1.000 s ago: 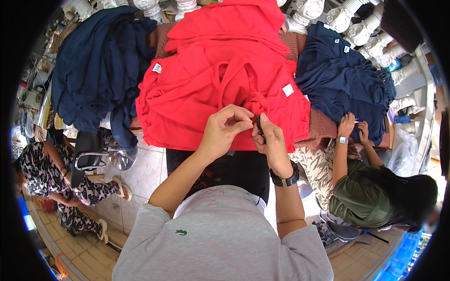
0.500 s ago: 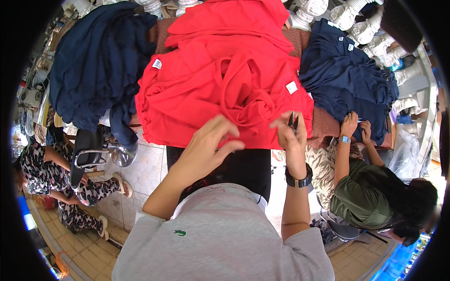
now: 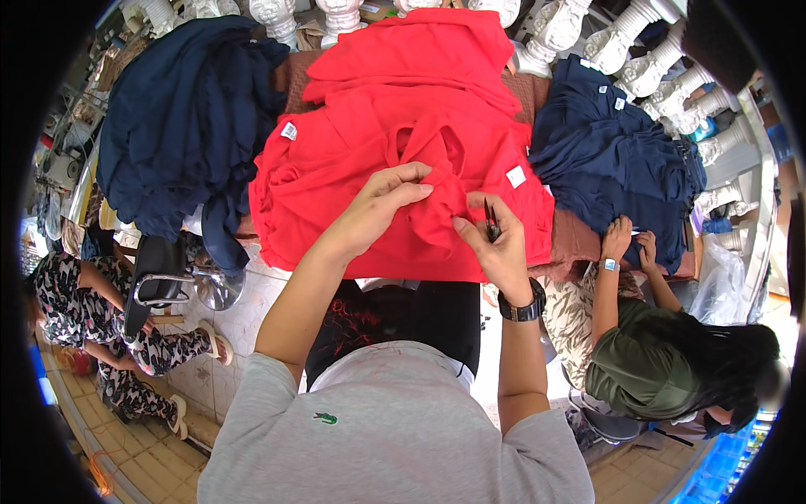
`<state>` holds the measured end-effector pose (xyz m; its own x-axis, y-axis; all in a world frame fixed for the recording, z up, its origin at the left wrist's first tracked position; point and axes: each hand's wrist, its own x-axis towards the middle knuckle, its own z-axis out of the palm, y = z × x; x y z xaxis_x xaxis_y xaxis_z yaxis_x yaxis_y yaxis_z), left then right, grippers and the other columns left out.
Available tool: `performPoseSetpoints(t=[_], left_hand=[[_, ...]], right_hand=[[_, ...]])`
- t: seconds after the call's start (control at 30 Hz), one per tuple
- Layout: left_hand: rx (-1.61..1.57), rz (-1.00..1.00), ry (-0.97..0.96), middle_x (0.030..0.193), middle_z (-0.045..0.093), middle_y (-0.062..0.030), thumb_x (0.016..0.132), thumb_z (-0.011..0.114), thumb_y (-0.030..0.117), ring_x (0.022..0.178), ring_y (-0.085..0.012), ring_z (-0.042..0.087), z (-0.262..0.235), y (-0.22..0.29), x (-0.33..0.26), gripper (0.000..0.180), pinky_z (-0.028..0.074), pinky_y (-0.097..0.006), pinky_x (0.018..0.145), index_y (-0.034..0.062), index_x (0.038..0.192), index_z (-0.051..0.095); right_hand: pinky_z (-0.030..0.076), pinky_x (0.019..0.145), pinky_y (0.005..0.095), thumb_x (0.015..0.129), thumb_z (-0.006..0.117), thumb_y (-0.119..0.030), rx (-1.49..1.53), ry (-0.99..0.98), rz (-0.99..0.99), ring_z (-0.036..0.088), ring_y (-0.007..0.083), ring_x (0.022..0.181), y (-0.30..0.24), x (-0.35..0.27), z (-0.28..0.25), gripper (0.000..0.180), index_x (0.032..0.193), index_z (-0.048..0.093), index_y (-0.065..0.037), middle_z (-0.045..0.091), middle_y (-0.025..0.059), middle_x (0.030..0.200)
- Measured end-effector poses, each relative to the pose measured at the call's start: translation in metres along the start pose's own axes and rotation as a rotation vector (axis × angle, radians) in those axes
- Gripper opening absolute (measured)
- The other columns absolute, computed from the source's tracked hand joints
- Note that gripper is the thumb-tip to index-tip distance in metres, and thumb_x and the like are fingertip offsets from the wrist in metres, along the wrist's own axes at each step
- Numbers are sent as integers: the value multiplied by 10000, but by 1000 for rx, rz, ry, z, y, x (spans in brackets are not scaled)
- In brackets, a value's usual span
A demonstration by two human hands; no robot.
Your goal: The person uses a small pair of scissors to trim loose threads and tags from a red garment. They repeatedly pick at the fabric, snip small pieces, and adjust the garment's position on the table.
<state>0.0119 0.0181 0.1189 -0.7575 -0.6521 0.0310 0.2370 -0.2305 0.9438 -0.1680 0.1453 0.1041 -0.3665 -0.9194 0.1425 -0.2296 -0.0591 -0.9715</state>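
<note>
A pile of red garments [image 3: 336, 220] lies in front of me, with white labels [image 3: 515, 176] on it. At the middle of the pile my left hand [image 3: 379, 207] is closed, thumb and fingers pinching a raised fold of the red fabric. My right hand [image 3: 502, 245] is beside that fold, wearing a dark watch [image 3: 522, 309] on the wrist. Small dark thread snips [image 3: 491, 223] are held in it, blades pointing up and away from me. Its thumb and forefinger are close to the red fold; whether they grip the cloth, I cannot tell.
Dark blue garments are heaped at the left [image 3: 180, 126] and right [image 3: 604, 160]. A co-worker [image 3: 651, 353] has both hands on the right heap. Another person sits at the left by a black stool [image 3: 155, 273]. White balusters [image 3: 554, 38] line the far side.
My left hand has moved forward and closed on the red fabric. My right hand has shifted left toward it, still holding the snips. A red fold is now lifted between them.
</note>
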Motion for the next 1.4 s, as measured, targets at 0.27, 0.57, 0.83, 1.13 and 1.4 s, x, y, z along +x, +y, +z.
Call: performPoseSetpoints(t=[0.27, 0.57, 0.83, 1.13, 1.4], left_hand=[[-199, 44, -68, 1284, 634, -56, 943, 551, 63, 1183, -130, 582, -19, 20, -11, 416, 407, -276, 1062, -34, 1347, 577], [-130, 65, 32, 1345, 605, -65, 934, 541, 47, 1261, -142, 552, -16, 22, -18, 489, 404, -280, 1084, -26, 1416, 519], [-39, -7, 103, 1305, 626, -55, 1004, 587, 164, 1209, -117, 567, -13, 3, -17, 440, 403, -259, 1065, -42, 1390, 544], [1001, 736, 688, 923, 570, -122, 874, 684, -26, 861, -246, 606, 15, 5, -3, 199, 492, -332, 789, 22, 1061, 634], [337, 318, 461, 1005, 655, -76, 921, 740, 56, 888, -130, 654, 30, -40, -5, 216, 546, -278, 791, -25, 1075, 611]], right_hand=[[231, 518, 205, 956, 715, -100, -2, 164, -130, 309, -15, 576, -8, 20, -8, 95, 1012, 706, -24, 463, -103, 683], [262, 540, 201, 876, 807, -87, -45, 136, -167, 337, -7, 600, -14, 20, -13, 164, 979, 707, -8, 419, -89, 769], [377, 555, 214, 851, 763, -15, -194, 241, -273, 531, 69, 747, -32, 17, 12, 237, 1077, 692, -26, 614, 43, 1047], [314, 534, 204, 945, 705, -67, 124, 93, 58, 418, -12, 629, -9, 26, 29, 129, 1045, 693, 14, 609, -47, 788], [414, 700, 208, 981, 636, -29, 210, 43, -26, 495, 41, 800, -1, 19, 41, 122, 1075, 677, 36, 619, -3, 930]])
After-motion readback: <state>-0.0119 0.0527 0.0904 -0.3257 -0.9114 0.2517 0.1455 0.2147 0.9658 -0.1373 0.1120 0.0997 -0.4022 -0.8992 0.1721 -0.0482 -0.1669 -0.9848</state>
